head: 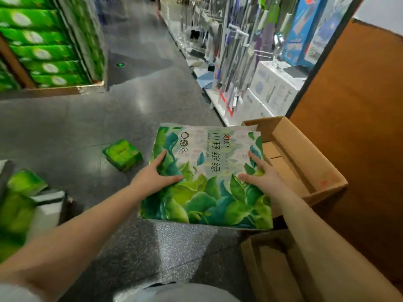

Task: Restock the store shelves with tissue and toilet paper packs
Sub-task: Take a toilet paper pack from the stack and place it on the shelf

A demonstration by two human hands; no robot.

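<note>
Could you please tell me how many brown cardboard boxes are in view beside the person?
2. One open cardboard box stands right of the leaf-printed tissue pack, just behind the right hand. A second box sits nearer, at the bottom right. Others may be out of frame.

Even overhead store light fell on the scene, moderately bright, leaving pale streaks of glare on the polished dark grey floor (130, 110). A soft shadow lay under the leaf-printed green tissue pack (207, 184), which was in sharp focus. The stacked green packs on the left shelf (43, 51) and the green packs at the lower left edge (15, 210) were smeared with blur. Wide-angle distortion bent the hanging goods rack (239, 51) at upper right.
</note>
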